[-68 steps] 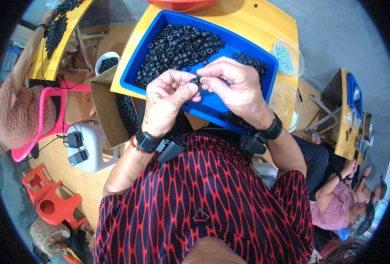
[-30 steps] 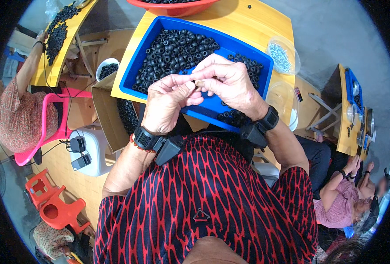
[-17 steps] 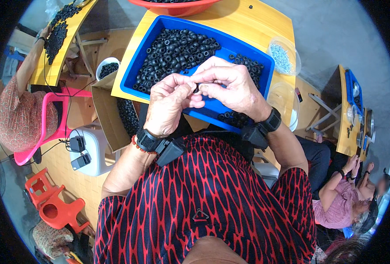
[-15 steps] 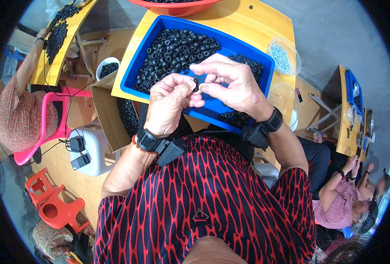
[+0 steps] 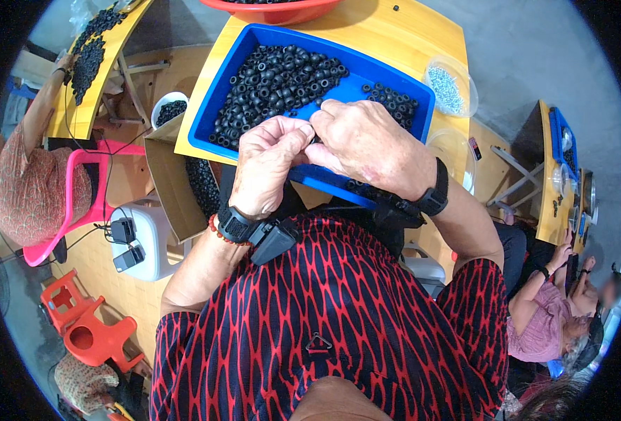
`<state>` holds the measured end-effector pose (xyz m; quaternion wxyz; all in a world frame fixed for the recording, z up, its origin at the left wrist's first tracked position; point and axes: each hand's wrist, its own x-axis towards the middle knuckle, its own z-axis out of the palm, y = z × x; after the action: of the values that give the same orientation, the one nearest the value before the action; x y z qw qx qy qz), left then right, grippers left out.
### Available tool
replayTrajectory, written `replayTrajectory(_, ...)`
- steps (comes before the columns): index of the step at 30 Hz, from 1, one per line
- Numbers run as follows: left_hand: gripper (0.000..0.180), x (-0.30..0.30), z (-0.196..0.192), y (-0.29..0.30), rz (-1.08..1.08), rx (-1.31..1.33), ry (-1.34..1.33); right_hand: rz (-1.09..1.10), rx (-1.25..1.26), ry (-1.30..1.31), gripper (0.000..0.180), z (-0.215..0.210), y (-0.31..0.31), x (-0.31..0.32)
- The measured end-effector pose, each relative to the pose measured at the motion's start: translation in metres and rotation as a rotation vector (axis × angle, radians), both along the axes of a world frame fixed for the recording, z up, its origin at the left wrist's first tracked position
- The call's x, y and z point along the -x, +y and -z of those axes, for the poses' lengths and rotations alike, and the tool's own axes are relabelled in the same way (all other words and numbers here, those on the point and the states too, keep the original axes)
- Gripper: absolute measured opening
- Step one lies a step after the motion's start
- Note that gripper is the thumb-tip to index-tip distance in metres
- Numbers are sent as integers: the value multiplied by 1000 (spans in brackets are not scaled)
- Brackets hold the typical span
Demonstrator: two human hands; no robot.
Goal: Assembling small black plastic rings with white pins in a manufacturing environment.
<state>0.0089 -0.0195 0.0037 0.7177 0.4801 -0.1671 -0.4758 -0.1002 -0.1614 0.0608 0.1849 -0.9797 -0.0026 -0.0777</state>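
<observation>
Over the near side of a blue tray (image 5: pixel 352 90), my two hands meet at the fingertips. Thumb and fingers of my left hand (image 5: pixel 262 167) pinch a small black ring-shaped part (image 5: pixel 315 139), mostly covered by the fingers. My right hand (image 5: pixel 373 147) is closed with its fingers curled against the same part; what else it may hold is hidden. A large heap of similar black parts (image 5: pixel 275 77) fills the tray's left side, and a smaller group (image 5: pixel 396 104) lies at its right end. More of them show under my right wrist.
A clear tub of light-blue small pieces (image 5: pixel 445 90) stands right of the tray. Behind is a red basin (image 5: pixel 275 10). Left of the table are a white bucket (image 5: pixel 159 112) and a cardboard box (image 5: pixel 166 186). Other people sit at yellow tables on both sides.
My right hand has turned over and its fingers have curled closed at the black part, where the index finger was stretched out before. My left hand keeps its pinch, almost in place.
</observation>
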Motion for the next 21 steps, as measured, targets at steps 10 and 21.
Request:
replayTrajectory(10,17,-6,11,7,142,32,-25,77,-24,-112,26,15,1,9)
replayTrajectory(21,10,4,5,8,17,8,-201,43,-15,-220,34,30,8,6)
